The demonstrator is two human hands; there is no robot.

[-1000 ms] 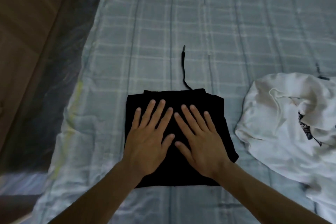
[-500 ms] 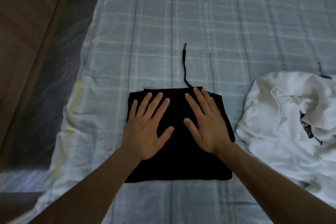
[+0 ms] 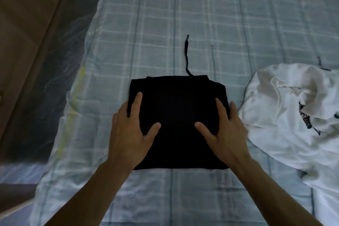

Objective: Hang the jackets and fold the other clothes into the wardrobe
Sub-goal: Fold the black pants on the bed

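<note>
Black folded garment (image 3: 179, 115) sits square on the checked bed sheet (image 3: 165, 24) with its drawstring (image 3: 186, 55) trailing out, left hand (image 3: 130, 134) and right hand (image 3: 225, 130) straddling its side edges, fingers spread flat, thumbs on top, probably to scoop it up without unfolding it.

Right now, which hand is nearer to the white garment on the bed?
Right. The right hand rests at the folded black garment's right edge, close beside the white garment; the left hand sits at the black garment's left edge, farther away.
</note>
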